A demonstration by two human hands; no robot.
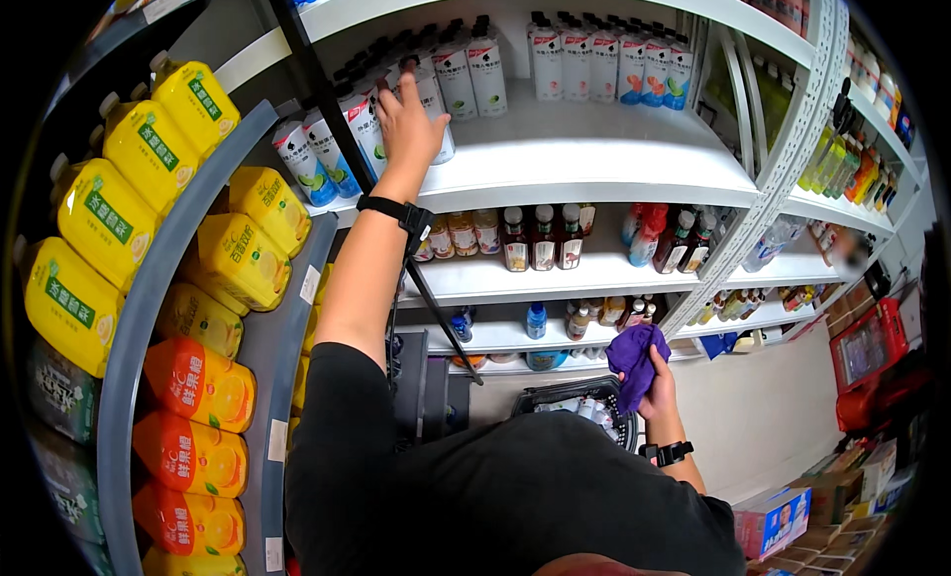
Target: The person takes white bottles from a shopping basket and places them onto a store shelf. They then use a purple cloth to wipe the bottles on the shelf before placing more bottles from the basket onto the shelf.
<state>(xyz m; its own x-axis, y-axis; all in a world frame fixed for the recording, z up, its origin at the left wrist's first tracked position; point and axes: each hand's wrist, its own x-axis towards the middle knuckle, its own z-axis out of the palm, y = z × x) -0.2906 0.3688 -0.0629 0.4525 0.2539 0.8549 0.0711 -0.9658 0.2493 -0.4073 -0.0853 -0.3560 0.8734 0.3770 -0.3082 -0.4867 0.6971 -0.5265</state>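
Observation:
My left hand (409, 126) reaches onto the upper white shelf (594, 167), its fingers spread over a white-labelled plastic drink bottle (429, 93). Whether the fingers grip that bottle cannot be told. Around it stand more black-capped bottles, several with lime pictures on their labels. A second group of bottles (576, 63) stands at the back right of the same shelf. Lower right, my right hand (657, 386) holds a crumpled purple cloth (631, 364). Below this cloth, partly hidden by my body, is a black plastic basket (535, 396) with white-and-clear items inside.
A thin black post (345, 141) stands beside my left forearm. Grey curved shelves (186, 212) at left hold yellow and orange jugs. Lower white shelves carry dark-labelled bottles (543, 238). A perforated white upright (773, 160) is at right. Boxes (776, 520) lie at lower right.

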